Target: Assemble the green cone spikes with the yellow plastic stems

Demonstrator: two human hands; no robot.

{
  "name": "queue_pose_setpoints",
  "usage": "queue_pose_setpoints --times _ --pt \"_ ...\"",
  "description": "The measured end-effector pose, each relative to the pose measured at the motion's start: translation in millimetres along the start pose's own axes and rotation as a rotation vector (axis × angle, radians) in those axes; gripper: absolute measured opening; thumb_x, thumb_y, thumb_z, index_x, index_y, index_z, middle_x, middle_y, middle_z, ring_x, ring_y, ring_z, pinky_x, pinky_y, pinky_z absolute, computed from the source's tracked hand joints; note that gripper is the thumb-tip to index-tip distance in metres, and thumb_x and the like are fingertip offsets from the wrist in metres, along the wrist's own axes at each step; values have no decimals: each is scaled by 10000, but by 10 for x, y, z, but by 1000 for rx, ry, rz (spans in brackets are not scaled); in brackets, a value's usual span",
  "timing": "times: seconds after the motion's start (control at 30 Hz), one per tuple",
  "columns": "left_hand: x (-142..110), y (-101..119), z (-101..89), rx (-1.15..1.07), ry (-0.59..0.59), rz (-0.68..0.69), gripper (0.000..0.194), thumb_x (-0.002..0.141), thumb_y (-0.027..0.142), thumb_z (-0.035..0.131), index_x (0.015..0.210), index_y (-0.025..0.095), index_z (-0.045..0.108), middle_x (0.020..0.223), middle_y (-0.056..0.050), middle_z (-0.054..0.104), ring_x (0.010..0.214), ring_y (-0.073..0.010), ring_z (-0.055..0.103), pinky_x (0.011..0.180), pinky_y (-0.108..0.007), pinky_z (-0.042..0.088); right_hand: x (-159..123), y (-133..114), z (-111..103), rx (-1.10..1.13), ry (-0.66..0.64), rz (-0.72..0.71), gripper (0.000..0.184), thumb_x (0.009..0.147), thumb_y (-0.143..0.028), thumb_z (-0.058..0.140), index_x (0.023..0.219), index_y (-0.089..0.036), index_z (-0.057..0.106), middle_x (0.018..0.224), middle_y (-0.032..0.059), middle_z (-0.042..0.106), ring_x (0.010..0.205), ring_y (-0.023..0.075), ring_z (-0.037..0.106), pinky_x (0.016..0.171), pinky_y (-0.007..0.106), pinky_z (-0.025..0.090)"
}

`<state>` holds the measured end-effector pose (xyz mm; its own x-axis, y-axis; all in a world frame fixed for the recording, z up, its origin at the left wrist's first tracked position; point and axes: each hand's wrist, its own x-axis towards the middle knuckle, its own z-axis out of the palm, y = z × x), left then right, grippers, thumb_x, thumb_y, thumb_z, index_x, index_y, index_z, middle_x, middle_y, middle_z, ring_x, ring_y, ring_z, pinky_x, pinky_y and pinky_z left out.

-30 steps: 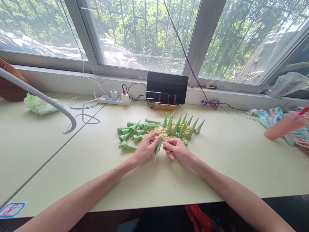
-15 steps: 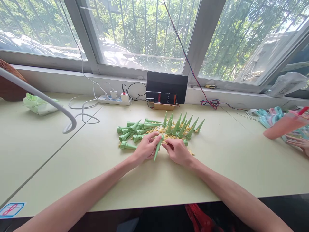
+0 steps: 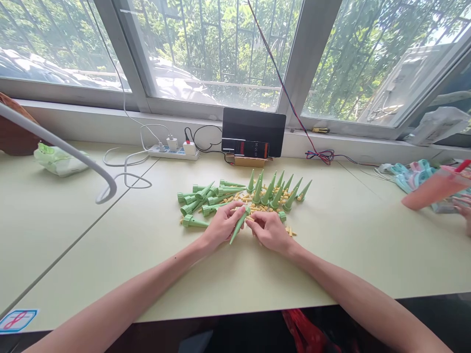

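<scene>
My left hand (image 3: 221, 224) is closed around a green plastic watering spike (image 3: 237, 230), its wide collar up and its pointed tip slanting down toward me. Close beside it, my right hand (image 3: 273, 231) pinches a small yellow peg (image 3: 250, 219) near the spike's collar; whether the two touch I cannot tell. Several green spikes lie in a heap (image 3: 201, 196) left of my hands. More spikes stand on their collars, points up, in a cluster (image 3: 270, 190) behind my right hand. Loose yellow pegs (image 3: 290, 231) are scattered among and beside them.
Behind the pieces, a phone (image 3: 251, 148) showing a timer leans on a dark tablet (image 3: 253, 128). A power strip (image 3: 176, 153) with white cables is left of it. At right are a pink cup (image 3: 434, 189) and another person's hand (image 3: 464, 210). A white curved bar (image 3: 62, 147) crosses the left.
The spike in my left hand has tilted slightly, its tip swinging left. My right hand keeps its pinch near the collar. The other person's hand at right has moved.
</scene>
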<state>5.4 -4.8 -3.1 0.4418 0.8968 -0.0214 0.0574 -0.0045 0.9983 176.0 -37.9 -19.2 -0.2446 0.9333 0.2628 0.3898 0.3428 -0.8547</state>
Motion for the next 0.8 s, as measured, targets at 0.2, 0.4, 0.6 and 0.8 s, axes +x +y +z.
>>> queue_pose_setpoints --times 0.2,0.4,0.6,0.8 --pt "11 -29 -2 8 -12 39 435 870 572 574 1047 176 546 556 47 539 341 -50 348 273 -147 266 14 -12 7 397 -97 247 310 897 -442 590 734 -179 608 516 -47 511 299 78 420 272 203 279" --pt "10 -22 12 11 -6 91 413 881 548 574 1050 172 549 555 52 522 352 -44 332 298 -156 271 26 -28 -17 622 -134 357 351 838 -467 675 698 -154 602 559 -46 502 331 43 380 267 169 264" --pt "25 -40 11 22 -10 110 411 885 548 564 1060 177 549 566 49 529 354 -43 327 315 -165 264 36 -37 -26 701 -142 409 366 799 -477 720 693 -148 600 583 -45 506 341 30 364 265 156 242" --pt "32 -22 6 13 -6 90 422 886 549 560 1083 177 549 579 42 531 375 -58 378 324 -167 278 45 -35 -20 692 -118 371 350 809 -473 707 707 -147 628 546 -52 498 327 40 367 261 169 252"
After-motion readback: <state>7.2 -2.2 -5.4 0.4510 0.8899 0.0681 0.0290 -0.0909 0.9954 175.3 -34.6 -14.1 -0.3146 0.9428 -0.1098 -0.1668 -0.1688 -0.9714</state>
